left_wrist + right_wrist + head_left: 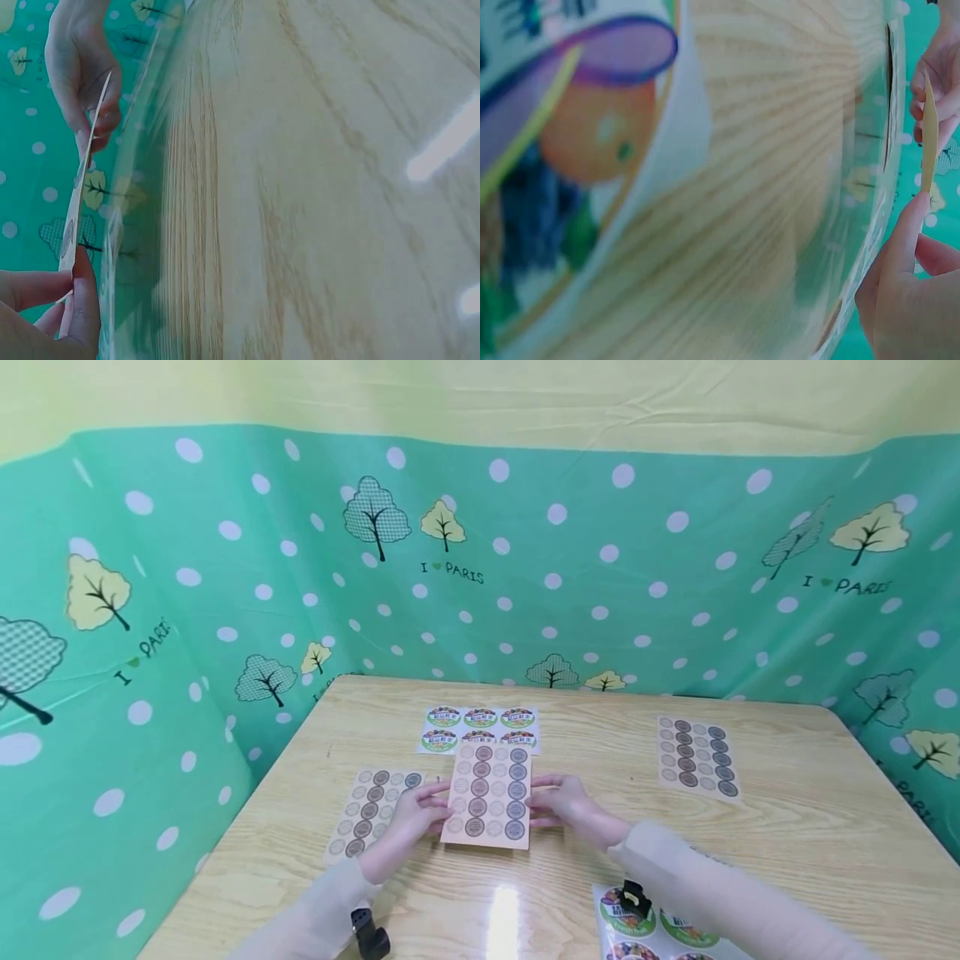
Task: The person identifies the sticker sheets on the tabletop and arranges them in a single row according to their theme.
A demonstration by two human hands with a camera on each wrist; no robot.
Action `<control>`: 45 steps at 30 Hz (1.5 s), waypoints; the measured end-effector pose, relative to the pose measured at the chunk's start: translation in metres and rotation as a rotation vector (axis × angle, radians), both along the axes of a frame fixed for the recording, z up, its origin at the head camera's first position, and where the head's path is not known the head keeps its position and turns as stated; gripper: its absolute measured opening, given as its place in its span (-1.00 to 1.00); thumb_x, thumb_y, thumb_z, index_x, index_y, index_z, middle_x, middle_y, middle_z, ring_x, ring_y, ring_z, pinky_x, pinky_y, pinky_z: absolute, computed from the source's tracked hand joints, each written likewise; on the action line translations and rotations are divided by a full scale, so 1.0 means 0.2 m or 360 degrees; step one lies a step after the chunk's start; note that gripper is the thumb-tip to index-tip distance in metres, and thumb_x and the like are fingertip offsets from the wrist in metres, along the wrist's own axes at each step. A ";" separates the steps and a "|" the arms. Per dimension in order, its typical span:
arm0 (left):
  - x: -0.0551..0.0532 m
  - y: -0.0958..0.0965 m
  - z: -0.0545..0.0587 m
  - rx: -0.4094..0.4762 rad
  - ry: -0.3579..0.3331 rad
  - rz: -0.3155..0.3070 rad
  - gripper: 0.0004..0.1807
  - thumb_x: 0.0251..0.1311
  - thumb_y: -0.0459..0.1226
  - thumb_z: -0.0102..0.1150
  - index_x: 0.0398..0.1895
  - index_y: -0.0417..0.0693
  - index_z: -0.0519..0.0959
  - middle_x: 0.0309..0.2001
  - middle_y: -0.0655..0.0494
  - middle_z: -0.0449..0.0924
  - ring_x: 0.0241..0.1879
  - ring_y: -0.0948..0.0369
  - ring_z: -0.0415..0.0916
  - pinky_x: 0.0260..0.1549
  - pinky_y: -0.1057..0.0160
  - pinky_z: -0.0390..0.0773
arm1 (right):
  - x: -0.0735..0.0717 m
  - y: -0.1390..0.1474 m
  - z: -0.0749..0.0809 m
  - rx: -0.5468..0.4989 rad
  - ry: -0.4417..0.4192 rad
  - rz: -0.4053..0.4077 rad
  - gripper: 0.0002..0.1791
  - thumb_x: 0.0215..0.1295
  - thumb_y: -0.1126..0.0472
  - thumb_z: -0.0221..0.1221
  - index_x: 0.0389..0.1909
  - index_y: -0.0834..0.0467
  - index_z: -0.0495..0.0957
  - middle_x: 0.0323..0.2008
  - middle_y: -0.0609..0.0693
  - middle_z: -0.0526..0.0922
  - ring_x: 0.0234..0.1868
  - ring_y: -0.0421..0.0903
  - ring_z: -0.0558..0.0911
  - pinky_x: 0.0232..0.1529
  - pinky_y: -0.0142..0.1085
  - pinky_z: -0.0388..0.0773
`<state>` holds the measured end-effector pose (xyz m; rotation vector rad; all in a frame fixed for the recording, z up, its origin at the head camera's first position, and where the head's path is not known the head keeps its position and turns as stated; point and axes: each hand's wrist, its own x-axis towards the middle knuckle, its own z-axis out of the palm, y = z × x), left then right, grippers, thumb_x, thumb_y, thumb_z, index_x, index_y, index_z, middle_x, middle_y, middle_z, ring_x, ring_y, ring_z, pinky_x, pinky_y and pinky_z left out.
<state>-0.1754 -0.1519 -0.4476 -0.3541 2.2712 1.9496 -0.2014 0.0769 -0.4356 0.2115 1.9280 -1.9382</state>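
Observation:
A kraft-paper sheet of round stickers point(486, 797), in rows of pale and dark circles, is held up over the table between both hands. My left hand point(408, 820) pinches its left edge, thumb and fingers on opposite faces in the left wrist view. On the right edge, my right hand point(566, 806) pinches it the same way. Both wrist views show the sheet edge-on, as a thin strip point(77, 202) and a slightly bowed one point(930, 139). Behind it, a white sheet of colourful fruit labels point(480, 718) lies partly covered in the head view.
Another kraft sticker sheet point(363, 810) lies by the left forearm, and one more point(697, 758) at the right back. Large fruit labels point(628, 920) on a glossy sheet lie under the right forearm. A green dotted cloth point(555, 527) hangs behind the wooden table point(600, 735).

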 end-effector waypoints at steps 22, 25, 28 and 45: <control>0.06 -0.11 -0.01 -0.0201 -0.0029 -0.0033 -0.49 -0.09 -0.61 0.13 0.05 -0.41 0.41 -0.46 -0.07 0.58 -0.55 0.21 0.55 -0.51 0.21 0.64 | 0.04 -0.12 -0.05 0.0004 -0.0021 0.0089 -0.57 0.05 0.54 0.09 0.00 0.48 0.33 -0.42 0.21 0.63 -0.55 -0.15 0.61 -0.40 -0.25 0.64; 0.07 -0.12 0.00 -0.0236 -0.0051 -0.0035 -0.48 -0.11 -0.60 0.17 0.05 -0.40 0.41 -0.47 -0.07 0.58 -0.57 0.21 0.54 -0.54 0.22 0.63 | 0.05 -0.13 -0.05 0.0027 -0.0022 0.0105 -0.57 0.06 0.54 0.09 0.01 0.47 0.32 -0.44 0.19 0.63 -0.56 -0.16 0.60 -0.40 -0.26 0.64; 0.07 -0.13 0.01 -0.0283 -0.0058 -0.0042 -0.47 -0.12 -0.59 0.19 0.05 -0.40 0.41 -0.47 -0.06 0.57 -0.60 0.24 0.51 -0.58 0.24 0.62 | 0.05 -0.14 -0.05 0.0042 -0.0025 0.0112 -0.57 0.05 0.54 0.10 0.01 0.46 0.32 -0.45 0.18 0.62 -0.57 -0.17 0.59 -0.41 -0.25 0.64; 0.07 -0.17 0.02 -0.0512 -0.0029 -0.0138 -0.50 -0.14 -0.58 0.21 0.00 -0.44 0.43 -0.51 -0.02 0.56 -0.67 0.28 0.47 -0.65 0.28 0.60 | 0.06 -0.18 -0.08 0.0054 0.0007 0.0136 -0.51 0.04 0.56 0.09 0.06 0.47 0.26 -0.45 0.23 0.61 -0.60 -0.14 0.58 -0.45 -0.23 0.64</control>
